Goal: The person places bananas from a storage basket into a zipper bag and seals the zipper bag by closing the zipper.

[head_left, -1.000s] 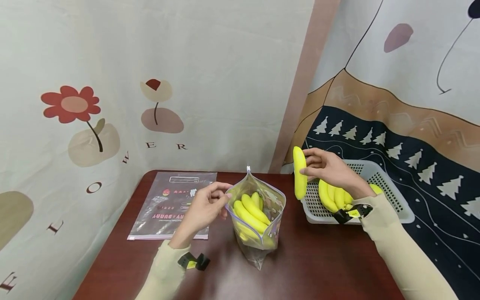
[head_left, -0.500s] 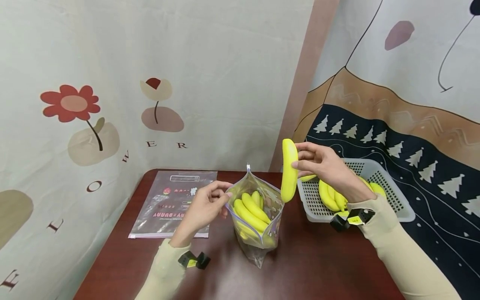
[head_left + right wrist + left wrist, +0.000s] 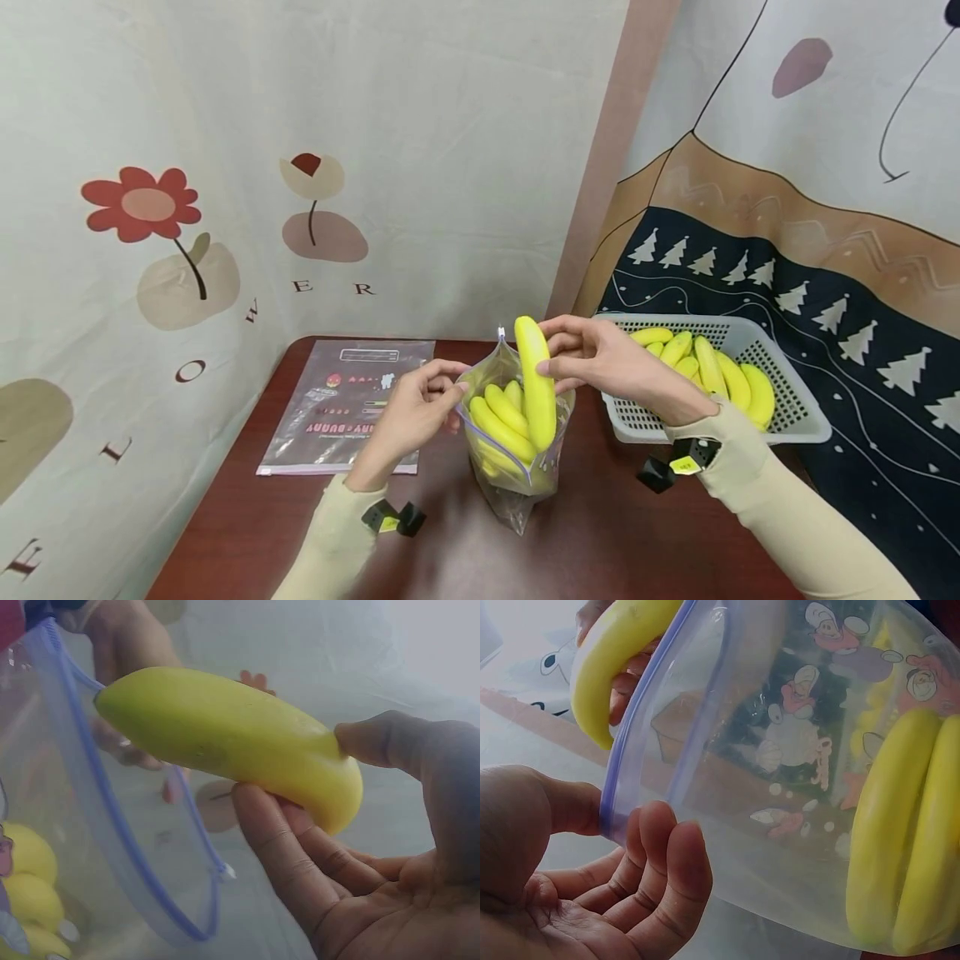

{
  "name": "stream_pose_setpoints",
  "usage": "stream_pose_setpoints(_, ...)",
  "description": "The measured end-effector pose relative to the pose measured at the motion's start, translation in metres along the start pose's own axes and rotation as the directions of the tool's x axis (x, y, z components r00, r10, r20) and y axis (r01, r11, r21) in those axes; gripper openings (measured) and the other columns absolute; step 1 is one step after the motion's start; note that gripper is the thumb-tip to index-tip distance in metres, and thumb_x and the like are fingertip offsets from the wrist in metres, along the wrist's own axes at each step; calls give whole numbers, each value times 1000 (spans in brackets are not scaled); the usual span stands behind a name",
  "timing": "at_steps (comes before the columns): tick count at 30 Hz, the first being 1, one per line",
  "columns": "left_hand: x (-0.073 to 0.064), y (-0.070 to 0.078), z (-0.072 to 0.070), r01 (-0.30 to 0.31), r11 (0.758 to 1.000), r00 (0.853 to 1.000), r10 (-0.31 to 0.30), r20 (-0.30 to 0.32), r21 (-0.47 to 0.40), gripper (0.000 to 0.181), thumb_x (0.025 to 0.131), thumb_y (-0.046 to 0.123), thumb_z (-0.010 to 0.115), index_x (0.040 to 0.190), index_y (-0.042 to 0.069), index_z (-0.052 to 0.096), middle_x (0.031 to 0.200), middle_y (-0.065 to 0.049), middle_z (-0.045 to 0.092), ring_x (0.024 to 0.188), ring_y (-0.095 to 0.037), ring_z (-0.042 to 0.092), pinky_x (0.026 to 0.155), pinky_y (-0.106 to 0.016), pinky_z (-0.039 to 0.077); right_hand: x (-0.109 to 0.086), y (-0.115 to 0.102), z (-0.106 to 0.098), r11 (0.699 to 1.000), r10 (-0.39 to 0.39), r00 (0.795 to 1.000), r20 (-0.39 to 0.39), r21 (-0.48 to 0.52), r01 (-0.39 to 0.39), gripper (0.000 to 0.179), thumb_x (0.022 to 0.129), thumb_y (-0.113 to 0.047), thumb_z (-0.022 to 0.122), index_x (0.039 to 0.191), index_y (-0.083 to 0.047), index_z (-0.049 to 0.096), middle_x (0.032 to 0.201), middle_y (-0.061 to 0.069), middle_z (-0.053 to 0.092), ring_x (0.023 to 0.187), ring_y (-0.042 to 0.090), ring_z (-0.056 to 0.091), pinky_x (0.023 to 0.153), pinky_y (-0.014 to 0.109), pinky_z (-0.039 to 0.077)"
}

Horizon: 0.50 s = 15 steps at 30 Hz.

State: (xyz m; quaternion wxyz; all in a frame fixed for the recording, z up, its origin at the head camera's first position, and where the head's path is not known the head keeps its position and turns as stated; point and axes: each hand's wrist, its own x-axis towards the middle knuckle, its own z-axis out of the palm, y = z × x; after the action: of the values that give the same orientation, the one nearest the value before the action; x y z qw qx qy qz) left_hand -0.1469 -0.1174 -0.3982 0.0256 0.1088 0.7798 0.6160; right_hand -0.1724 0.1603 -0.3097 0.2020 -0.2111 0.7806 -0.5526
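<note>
A clear zip bag with a purple-edged mouth stands upright on the table, its mouth spread. Several yellow bananas lie inside it, pressed against the printed plastic in the left wrist view. My left hand pinches the bag's left rim between thumb and fingers. In my right hand is one more banana, pinched by thumb and fingertips near its upper end. It hangs nearly upright over the bag's mouth, its lower end overlapping the opening in the head view. The right wrist view shows this banana beside the purple zip edge.
A grey perforated basket with several bananas stands on the right, partly behind the right forearm. A flat printed zip bag lies on the dark red table at the left. A printed curtain hangs behind.
My right hand has carried the banana leftward from beside the basket to over the bag's mouth, then lower. My left hand keeps its pinch on the rim, nearly still.
</note>
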Motion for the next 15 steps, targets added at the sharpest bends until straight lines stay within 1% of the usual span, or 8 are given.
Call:
stream_pose_setpoints(3, 0, 0, 1, 0, 1000, 1000, 0, -5, -2, 28, 99, 8, 63, 127, 3, 65, 72, -12, 62, 55, -18, 63, 54, -31, 58, 4, 4, 7, 999, 36, 999, 32, -18, -36, 53, 95, -13, 72, 142, -1, 51, 115, 15, 71, 96, 20, 73, 82, 40, 65)
stream_pose_setpoints(8, 0, 1, 2, 15, 1000, 1000, -15, -1, 2, 29, 99, 9, 64, 128, 3, 65, 73, -13, 62, 56, -19, 63, 54, -30, 57, 11, 6, 18, 985, 148, 989, 23, -95, -146, 50, 95, -21, 73, 138, -2, 56, 110, 11, 74, 94, 18, 73, 82, 41, 65)
stream_pose_setpoints(11, -1, 1, 2, 21, 1000, 1000, -21, 7, 5, 29, 99, 9, 64, 128, 3, 64, 73, -12, 62, 57, -19, 63, 56, -31, 58, 15, 5, 23, 969, 211, 977, -15, -127, -211, 48, 95, -25, 73, 135, -3, 58, 105, 10, 75, 88, 18, 75, 81, 41, 65)
stream_pose_setpoints(13, -1, 2, 3, 22, 1000, 1000, -22, 12, 3, 29, 100, 9, 64, 128, 2, 64, 74, -12, 62, 57, -19, 63, 57, -33, 59, 18, 4, 27, 960, 234, 971, -50, -144, -239, 47, 95, -26, 73, 133, -2, 59, 103, 10, 75, 84, 19, 75, 81, 41, 65)
stream_pose_setpoints(15, -2, 2, 4, 23, 1000, 1000, -23, 15, 1, 29, 100, 10, 64, 128, 3, 64, 74, -11, 62, 57, -19, 63, 57, -35, 59, 21, 4, 29, 952, 244, 965, -94, -168, -258, 46, 95, -27, 74, 131, -2, 61, 103, 10, 76, 82, 18, 76, 79, 38, 65)
